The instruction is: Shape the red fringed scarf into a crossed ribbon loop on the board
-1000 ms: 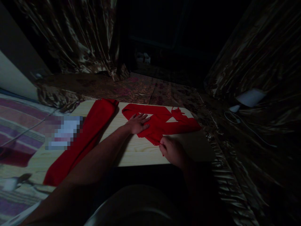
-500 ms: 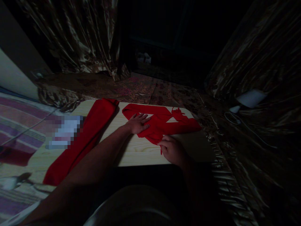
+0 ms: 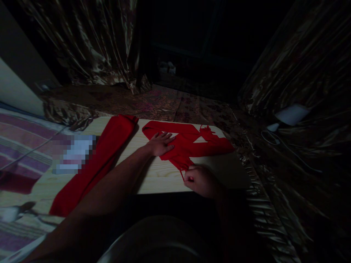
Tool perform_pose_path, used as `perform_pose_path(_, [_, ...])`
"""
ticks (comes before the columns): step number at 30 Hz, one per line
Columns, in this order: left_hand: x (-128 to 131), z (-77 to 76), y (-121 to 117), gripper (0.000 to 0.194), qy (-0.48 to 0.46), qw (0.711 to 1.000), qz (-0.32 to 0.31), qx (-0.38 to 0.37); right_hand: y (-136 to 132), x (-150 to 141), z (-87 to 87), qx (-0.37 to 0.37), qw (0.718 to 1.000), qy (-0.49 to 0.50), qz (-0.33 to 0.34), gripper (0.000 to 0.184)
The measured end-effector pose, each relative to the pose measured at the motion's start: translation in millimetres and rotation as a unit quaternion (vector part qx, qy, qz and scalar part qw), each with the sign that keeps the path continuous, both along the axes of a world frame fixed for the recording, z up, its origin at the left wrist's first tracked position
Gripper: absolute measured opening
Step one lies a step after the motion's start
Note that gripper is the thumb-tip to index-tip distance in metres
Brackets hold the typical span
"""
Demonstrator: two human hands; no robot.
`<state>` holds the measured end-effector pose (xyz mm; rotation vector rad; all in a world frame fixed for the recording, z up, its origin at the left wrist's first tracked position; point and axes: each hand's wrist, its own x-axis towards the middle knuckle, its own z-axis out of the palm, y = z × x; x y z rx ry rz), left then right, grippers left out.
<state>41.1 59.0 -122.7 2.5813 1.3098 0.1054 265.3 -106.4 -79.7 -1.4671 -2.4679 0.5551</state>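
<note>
A red fringed scarf (image 3: 214, 146) lies in crossed loops on a pale wooden table (image 3: 161, 180). My left hand (image 3: 162, 143) rests flat on the scarf where its bands cross, fingers spread. Close to the table's near edge, my right hand (image 3: 201, 179) is closed in a pinch on the fringe at the scarf's near end. A few red strands show beside its fingertips. More fringe sticks out at the scarf's far right end. Left of my left forearm, a long folded red cloth (image 3: 95, 168) lies slantwise across the table.
A blurred-out flat item (image 3: 75, 153) lies at the table's left side. Striped bedding (image 3: 24, 135) spreads on the left. A white lamp-like object (image 3: 293, 114) with a cable lies at the right. Patterned curtains (image 3: 101, 47) hang behind, and the room is dark.
My right hand has moved slightly toward me, its fingers curling tighter, and the fringe at the scarf's near end now shows drawn out. My left hand has stayed in place.
</note>
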Motion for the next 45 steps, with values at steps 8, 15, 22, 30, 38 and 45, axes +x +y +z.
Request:
perform_pose_path(8, [0.6,2.8,-0.7,0.073,0.005,1.0,-0.001,-0.005,-1.7,-0.1,8.6,0.065,0.998,-0.004,-0.024,0.014])
perform_pose_path(15, [0.0,3.0,-1.4,0.072,0.009,1.0,0.003,-0.004,-15.5,-8.0,6.4,0.079,0.988,-0.115,-0.062,0.028])
perform_pose_path(22, [0.0,1.7,-0.4,0.072,0.006,1.0,0.001,-0.001,-16.3,-9.5,4.5,0.118,0.978,-0.101,-0.14,0.041])
perform_pose_path(30, [0.3,5.0,-2.8,0.072,0.01,1.0,0.004,-0.008,0.6,-7.0,-5.5,0.122,0.984,-0.067,-0.109,0.017])
perform_pose_path(38, [-1.0,-0.7,0.4,0.073,0.007,1.0,-0.001,0.004,5.7,-8.2,-8.3,0.113,0.986,-0.053,-0.115,0.009])
perform_pose_path(45, [-0.1,0.1,0.2,0.073,0.003,1.0,-0.001,0.005,-8.4,9.0,13.3,-0.007,0.995,-0.104,0.006,0.015])
